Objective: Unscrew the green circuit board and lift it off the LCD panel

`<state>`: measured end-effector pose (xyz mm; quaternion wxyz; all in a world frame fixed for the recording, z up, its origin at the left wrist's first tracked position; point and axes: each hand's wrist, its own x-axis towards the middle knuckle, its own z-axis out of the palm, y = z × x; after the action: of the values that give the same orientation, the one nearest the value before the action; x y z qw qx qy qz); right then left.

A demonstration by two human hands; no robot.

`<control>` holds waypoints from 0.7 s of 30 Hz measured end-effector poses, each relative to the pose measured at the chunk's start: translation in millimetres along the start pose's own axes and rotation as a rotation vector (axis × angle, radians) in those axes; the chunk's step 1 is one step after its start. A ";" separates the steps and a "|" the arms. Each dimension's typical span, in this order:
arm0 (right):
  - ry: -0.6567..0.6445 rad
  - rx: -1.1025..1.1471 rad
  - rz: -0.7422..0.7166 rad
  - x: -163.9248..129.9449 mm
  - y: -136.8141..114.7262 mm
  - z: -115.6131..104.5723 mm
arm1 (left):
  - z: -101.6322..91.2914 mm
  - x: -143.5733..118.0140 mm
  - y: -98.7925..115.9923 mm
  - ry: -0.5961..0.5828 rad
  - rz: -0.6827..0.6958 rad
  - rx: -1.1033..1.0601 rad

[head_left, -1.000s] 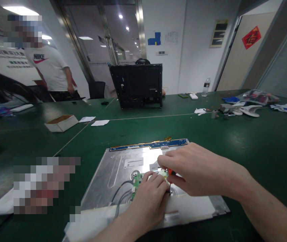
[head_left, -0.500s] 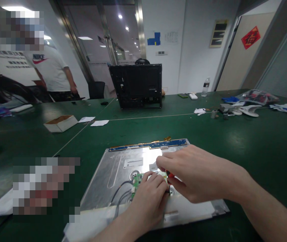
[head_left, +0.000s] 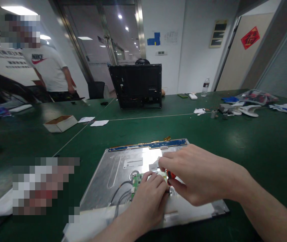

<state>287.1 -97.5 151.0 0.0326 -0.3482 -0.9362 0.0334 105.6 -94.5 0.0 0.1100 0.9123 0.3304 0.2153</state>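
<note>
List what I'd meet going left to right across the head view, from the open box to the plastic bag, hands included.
Open white box → two white papers → gray cables → left hand → right hand, holding a red-and-black tool → plastic bag.

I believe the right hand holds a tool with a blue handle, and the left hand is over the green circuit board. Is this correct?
The tool's handle is red and black, not blue, as the head view shows. The right hand holds it; the left hand is over the green circuit board.
</note>
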 end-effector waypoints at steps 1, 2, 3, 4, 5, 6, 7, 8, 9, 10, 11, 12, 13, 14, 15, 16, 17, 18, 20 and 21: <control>-0.002 -0.003 -0.002 0.4 0.2 0.2 | -0.8 0.1 0.6 -0.001 0.001 0.000; -0.001 -0.003 -0.003 0.9 0.4 0.4 | -1.5 0.2 1.1 -0.005 0.000 0.003; 0.002 -0.002 -0.002 1.6 0.7 0.4 | -1.9 0.3 1.5 -0.007 -0.002 0.008; 0.009 -0.001 0.002 2.2 0.9 0.4 | -2.1 0.3 1.7 -0.007 -0.004 0.014; 0.014 0.001 0.007 2.9 1.1 0.2 | -2.0 0.3 1.7 -0.007 -0.004 0.021; 0.017 0.002 0.015 3.5 1.2 -0.1 | -1.7 0.2 1.5 -0.008 -0.004 0.027; 0.017 0.001 0.023 4.0 1.2 -0.4 | -1.2 0.1 1.2 -0.009 -0.004 0.034; 0.017 -0.002 0.029 4.3 1.2 -0.7 | -0.6 0.0 0.8 -0.010 -0.001 0.040; 0.015 -0.005 0.034 4.5 1.2 -1.0 | 0.0 -0.1 0.3 -0.012 0.001 0.047; 0.012 -0.006 0.036 4.4 1.1 -1.3 | 0.5 -0.3 0.0 -0.016 0.000 0.052; 0.009 -0.006 0.037 4.1 1.1 -1.5 | 1.0 -0.5 -0.2 -0.018 -0.003 0.056; 0.006 -0.005 0.038 3.5 1.1 -1.7 | 1.3 -0.7 -0.4 -0.016 -0.008 0.056; 0.002 0.000 0.035 2.6 1.0 -1.9 | 1.5 -0.9 -0.4 -0.012 -0.012 0.051; -0.003 0.006 0.030 1.6 1.0 -2.1 | 1.7 -1.0 -0.3 -0.007 -0.012 0.043; -0.009 0.011 0.022 0.6 0.9 -2.2 | 1.7 -1.2 -0.2 0.001 -0.010 0.034; -0.015 0.014 0.014 -0.4 0.7 -2.3 | 1.7 -1.3 0.0 0.007 -0.005 0.024; -0.024 0.016 0.005 -1.1 0.6 -2.2 | 1.6 -1.3 0.1 0.012 0.000 0.016; -0.029 0.016 -0.001 -1.5 0.4 -2.0 | 1.5 -1.3 0.2 0.015 0.003 0.010; -0.023 0.013 -0.003 -1.1 0.2 -1.1 | 1.0 -1.0 0.4 0.011 0.001 0.012; -0.012 0.011 0.001 -0.3 0.1 -0.6 | 0.7 -0.8 0.5 0.009 0.000 0.019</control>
<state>287.5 -97.6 151.6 0.0288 -0.3483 -0.9360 0.0410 105.7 -95.4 -0.7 0.1000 0.9124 0.3328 0.2162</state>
